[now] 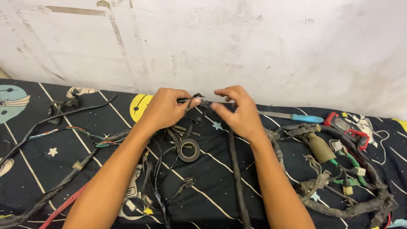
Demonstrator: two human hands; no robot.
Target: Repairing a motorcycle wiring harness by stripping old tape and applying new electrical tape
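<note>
While my left hand (163,108) and right hand (237,111) both pinch a thin black wire (202,100) near the far edge of the dark cloth (212,169), a tape roll (189,150) lies just below.

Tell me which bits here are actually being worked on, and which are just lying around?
In hand:
left hand
right hand
thin black taped wire bundle

Lying about:
black tape roll
blue-handled knife
red-handled tool
green-wired connector loom
</note>
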